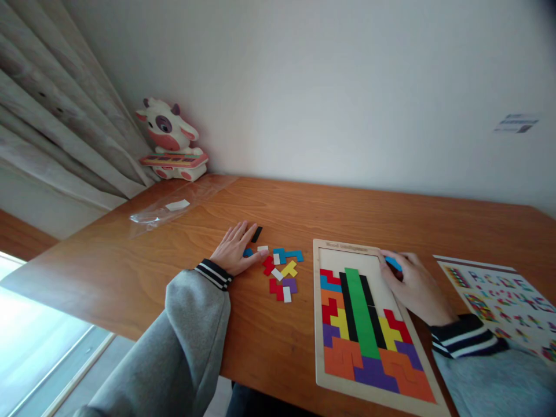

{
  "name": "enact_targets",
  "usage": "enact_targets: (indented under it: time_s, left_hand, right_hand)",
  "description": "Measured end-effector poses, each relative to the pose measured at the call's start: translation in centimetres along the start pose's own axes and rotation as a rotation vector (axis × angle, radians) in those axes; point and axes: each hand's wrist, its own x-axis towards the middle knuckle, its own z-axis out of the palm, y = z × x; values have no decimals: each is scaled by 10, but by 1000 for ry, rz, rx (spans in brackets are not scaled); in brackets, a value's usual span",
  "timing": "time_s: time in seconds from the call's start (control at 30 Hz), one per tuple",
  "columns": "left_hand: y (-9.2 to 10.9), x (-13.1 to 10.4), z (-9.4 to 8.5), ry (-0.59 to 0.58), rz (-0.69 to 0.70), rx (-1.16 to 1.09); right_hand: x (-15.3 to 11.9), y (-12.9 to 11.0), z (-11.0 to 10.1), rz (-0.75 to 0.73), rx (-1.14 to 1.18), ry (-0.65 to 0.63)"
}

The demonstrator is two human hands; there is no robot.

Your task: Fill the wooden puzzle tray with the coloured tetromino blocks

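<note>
A wooden puzzle board (318,324) lies in front of me, its lower part filled with coloured pieces and a long green strip (361,313) flanked by black ones. At its upper right edge, my right hand (414,286) grips a blue piece (393,263) between thumb and fingers. My left hand (235,250) rests flat with fingers spread on the table, beside a pile of loose pieces. A blue piece is partly under its thumb side. The pile includes a yellow piece (289,269), a purple piece (290,284) and a black piece (257,234).
A printed pattern sheet (499,295) lies right of the board, partly behind my right sleeve. On the wooden table (347,202), a clear plastic bag (174,205) and a cow toy with a keyboard (174,142) stand at the back left, near a curtain (56,110).
</note>
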Motion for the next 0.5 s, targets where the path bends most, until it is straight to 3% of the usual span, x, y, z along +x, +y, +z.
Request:
enact_targets:
  time_s: [0.2,0.5]
  left_hand:
    - [22,-5,-2,-74,252,-71]
    - [37,-35,-15,-78,338,-192]
  right_hand:
    - [1,1,1,12,31,11]
    - [3,2,1,27,83,10]
